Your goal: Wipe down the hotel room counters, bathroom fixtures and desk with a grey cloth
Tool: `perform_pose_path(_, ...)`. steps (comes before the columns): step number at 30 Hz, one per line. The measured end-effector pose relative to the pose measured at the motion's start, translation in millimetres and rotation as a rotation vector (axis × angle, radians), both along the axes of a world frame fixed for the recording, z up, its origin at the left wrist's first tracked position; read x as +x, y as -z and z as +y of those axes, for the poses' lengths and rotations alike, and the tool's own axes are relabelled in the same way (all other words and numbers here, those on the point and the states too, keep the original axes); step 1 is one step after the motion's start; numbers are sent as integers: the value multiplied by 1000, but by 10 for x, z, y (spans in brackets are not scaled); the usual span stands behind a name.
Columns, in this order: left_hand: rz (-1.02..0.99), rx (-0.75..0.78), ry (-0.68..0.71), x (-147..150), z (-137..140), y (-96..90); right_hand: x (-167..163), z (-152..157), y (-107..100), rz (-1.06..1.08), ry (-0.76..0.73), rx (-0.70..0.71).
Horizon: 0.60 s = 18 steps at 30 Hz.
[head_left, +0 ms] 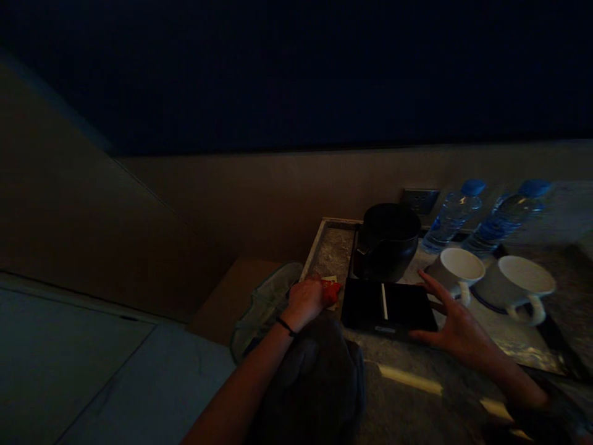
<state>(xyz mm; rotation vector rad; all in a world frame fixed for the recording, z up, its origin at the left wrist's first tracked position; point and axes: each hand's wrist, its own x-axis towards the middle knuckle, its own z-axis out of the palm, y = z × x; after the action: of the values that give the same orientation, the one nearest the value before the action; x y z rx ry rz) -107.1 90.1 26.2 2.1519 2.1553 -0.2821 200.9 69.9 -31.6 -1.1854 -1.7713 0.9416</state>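
My left hand [306, 301], with a dark band at the wrist, is closed on a small red packet [331, 292] at the counter's left edge. A pale yellowish piece [330, 280] shows behind the packet. Thumb and fingers spread, my right hand [458, 324] is at the right end of a black divided box [407, 306]. Whether its fingertips touch the box I cannot tell. A white strip [384, 301] divides the box, whose inside is too dark to make out. Dark cloth [319, 377] lies in front of the box, below my left hand.
Behind the box stands a black kettle [388, 241]. Two white mugs [458, 266] and two blue-capped water bottles [451, 216] are on a tray at the right. A wall socket [419, 199] is behind. Left of the counter, a lined bin [243, 324] stands lower down.
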Motion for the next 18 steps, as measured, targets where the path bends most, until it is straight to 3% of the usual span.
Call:
perform_pose_path(11, -96, 87, -17, -168, -33, 10, -7, 84, 104, 194, -37, -162)
perform_pose_path(15, -270, 100, -59, -221, -38, 49, -14, 130, 147, 248, -35, -235)
perform_pose_path(18, -438, 150, -60, -315, -65, -90, -21, 155, 150, 259, -17, -293)
